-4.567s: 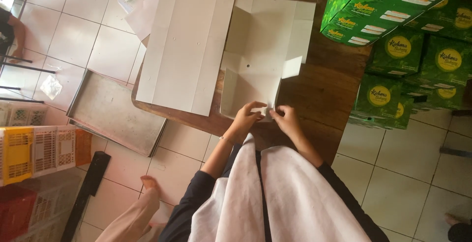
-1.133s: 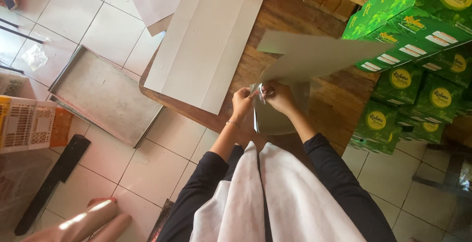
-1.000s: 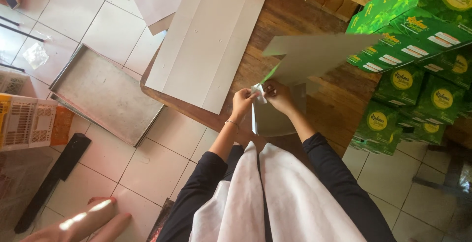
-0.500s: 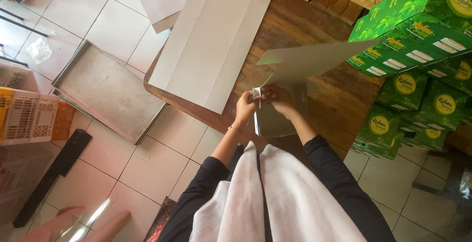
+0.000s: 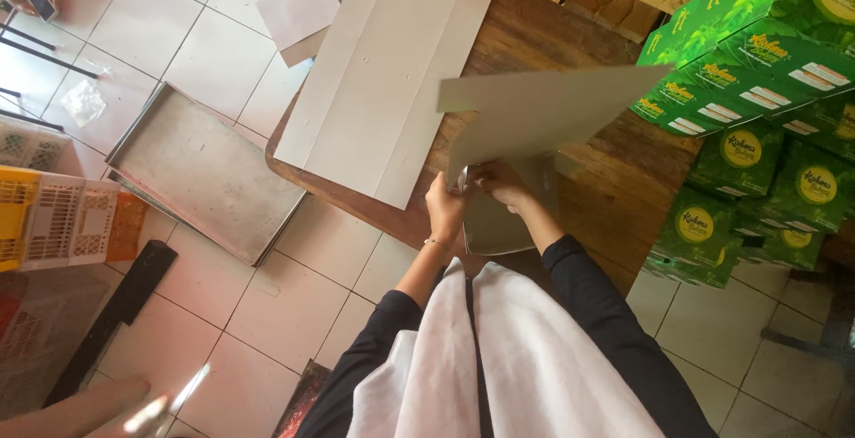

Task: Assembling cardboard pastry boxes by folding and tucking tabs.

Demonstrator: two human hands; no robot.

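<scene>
Both hands, left hand (image 5: 443, 208) and right hand (image 5: 500, 185) close together, pinch the half-folded grey carton blank (image 5: 543, 113) raised above the table (image 5: 606, 180), its box shape not yet formed, flat sheets (image 5: 383, 82) lying beyond the left.

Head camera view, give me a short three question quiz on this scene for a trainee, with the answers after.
1. True or false: both hands grip the grey cardboard sheet at its near corner.
2. What lies flat on the wooden table to the left of the hands? A) a stack of pale flat cardboard B) a metal tray C) a yellow crate
3. Fill in: the green boxes are stacked to the person's ____ side.

Key
1. True: the left hand and right hand meet there, with the sheet lifted off the table.
2. A, the stack of pale flat cardboard; the metal tray lies on the floor.
3. Right.
</scene>
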